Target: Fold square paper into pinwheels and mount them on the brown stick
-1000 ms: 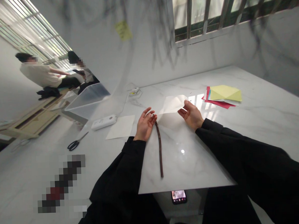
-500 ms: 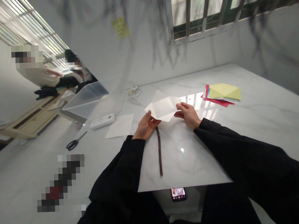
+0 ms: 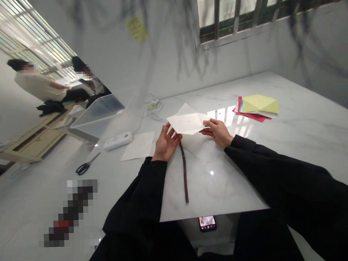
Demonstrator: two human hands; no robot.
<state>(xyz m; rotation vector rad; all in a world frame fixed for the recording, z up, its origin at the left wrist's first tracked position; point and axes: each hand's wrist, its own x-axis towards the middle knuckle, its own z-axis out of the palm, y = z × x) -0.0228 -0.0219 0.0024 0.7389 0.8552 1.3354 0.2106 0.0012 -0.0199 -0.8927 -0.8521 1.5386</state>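
Observation:
A creased white sheet of paper [image 3: 187, 122], with a pointed flap at its far side, is held above the marble-patterned table. My right hand [image 3: 218, 132] pinches its right corner between thumb and fingers. At the left edge, my left hand [image 3: 165, 144] has its fingers spread, close to the paper or touching it; the thumb no longer presses on top. A thin brown stick [image 3: 184, 175] lies on the table just below the paper, its far end near my left fingertips.
Left of my hands lie a flat white sheet [image 3: 138, 146], a white power strip-like device [image 3: 118, 140] and black-handled scissors [image 3: 83, 168]. A stack of coloured papers [image 3: 258, 106] sits at the right. A clear plastic bin [image 3: 96, 116] stands back left. A phone [image 3: 207, 223] shows below the table edge.
My left thumb has come off the paper and the left fingers have opened. The paper now lies flatter and its far flap stands out more. My right hand keeps its pinch.

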